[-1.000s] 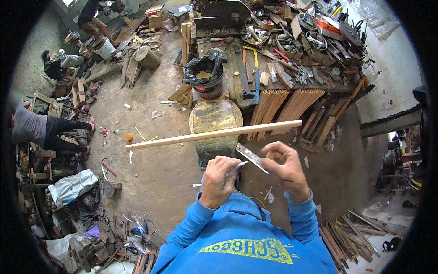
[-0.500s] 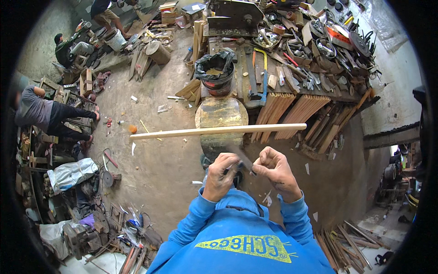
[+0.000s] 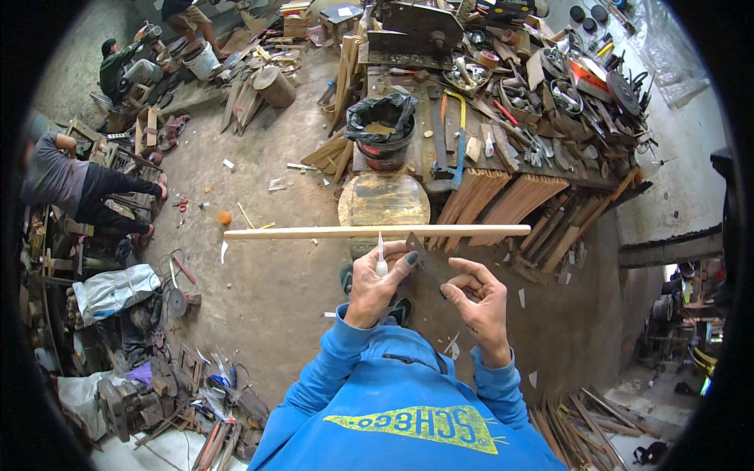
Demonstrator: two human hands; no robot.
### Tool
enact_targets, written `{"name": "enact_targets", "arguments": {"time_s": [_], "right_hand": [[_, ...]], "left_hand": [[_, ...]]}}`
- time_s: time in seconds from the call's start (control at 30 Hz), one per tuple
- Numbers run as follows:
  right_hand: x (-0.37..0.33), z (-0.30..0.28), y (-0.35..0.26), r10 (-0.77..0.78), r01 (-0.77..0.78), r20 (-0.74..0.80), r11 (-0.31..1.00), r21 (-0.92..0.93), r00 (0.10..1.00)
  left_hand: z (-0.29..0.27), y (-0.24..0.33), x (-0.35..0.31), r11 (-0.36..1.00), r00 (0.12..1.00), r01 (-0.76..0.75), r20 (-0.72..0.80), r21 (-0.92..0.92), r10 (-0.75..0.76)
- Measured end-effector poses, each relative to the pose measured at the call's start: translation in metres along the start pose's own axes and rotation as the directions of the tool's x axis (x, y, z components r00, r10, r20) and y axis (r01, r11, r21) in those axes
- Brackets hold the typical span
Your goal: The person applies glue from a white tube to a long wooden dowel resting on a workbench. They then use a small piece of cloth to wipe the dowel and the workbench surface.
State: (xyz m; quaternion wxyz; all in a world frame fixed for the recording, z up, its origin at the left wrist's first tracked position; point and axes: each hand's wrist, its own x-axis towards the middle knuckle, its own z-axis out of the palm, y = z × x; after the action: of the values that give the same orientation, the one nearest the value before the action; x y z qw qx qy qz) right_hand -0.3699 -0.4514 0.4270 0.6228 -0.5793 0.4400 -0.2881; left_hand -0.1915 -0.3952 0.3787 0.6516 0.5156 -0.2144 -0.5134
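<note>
My left hand (image 3: 369, 289) is closed around a small white bottle with a pointed nozzle (image 3: 382, 265), its tip up. Under that thumb sits one end of a thin, dark flat strip (image 3: 418, 251), which slants down toward my right hand (image 3: 481, 304). There the thumb and forefinger come together at the strip's lower end, while the other fingers stay curled. Just beyond both hands, a long pale wooden stick (image 3: 314, 233) lies crosswise over the near part of a round, stained wooden block (image 3: 377, 188).
A bucket lined with a black bag (image 3: 381, 129) stands beyond the block. The cluttered workbench (image 3: 412, 149) carries a hacksaw (image 3: 459, 129) and many tools. Dark wooden boards (image 3: 491, 200) lean beneath it. Co-workers (image 3: 102, 184) are at the left, beside heaped scrap.
The white bottle has come into sight upright in my left hand. The dark strip is less blurred and farther from my body. The stick appears more level, and the whole view has shifted slightly.
</note>
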Motion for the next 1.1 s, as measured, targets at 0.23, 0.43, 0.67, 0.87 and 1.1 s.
{"name": "enact_targets", "arguments": {"time_s": [0.23, 0.43, 0.67, 0.87, 1.1], "right_hand": [[-0.003, -0.002, 0.012, -0.052, 0.061, 0.034, 0.923, -0.380, 0.998], [-0.019, -0.018, 0.073, 0.216, -0.217, -0.089, 0.976, 0.000, 0.972], [0.011, -0.014, 0.115, 0.238, -0.177, -0.141, 0.921, 0.347, 0.961], [0.034, 0.007, 0.118, 0.168, -0.133, -0.165, 0.970, 0.205, 0.972], [0.036, 0.023, 0.133, -0.451, 0.259, -0.244, 0.792, -0.553, 0.859]], "left_hand": [[-0.003, -0.005, -0.010, 0.965, 0.995, -0.054, 0.092, 0.255, 0.031], [-0.027, -0.060, -0.031, 0.897, 0.996, -0.003, -0.077, 0.441, 0.041], [-0.007, -0.097, -0.006, 0.516, 0.870, -0.252, -0.041, 0.819, 0.491], [-0.004, -0.115, 0.001, 0.454, 0.826, -0.263, -0.045, 0.851, 0.562], [-0.003, -0.130, 0.010, 0.418, 0.777, -0.357, 0.018, 0.835, 0.629]]}}
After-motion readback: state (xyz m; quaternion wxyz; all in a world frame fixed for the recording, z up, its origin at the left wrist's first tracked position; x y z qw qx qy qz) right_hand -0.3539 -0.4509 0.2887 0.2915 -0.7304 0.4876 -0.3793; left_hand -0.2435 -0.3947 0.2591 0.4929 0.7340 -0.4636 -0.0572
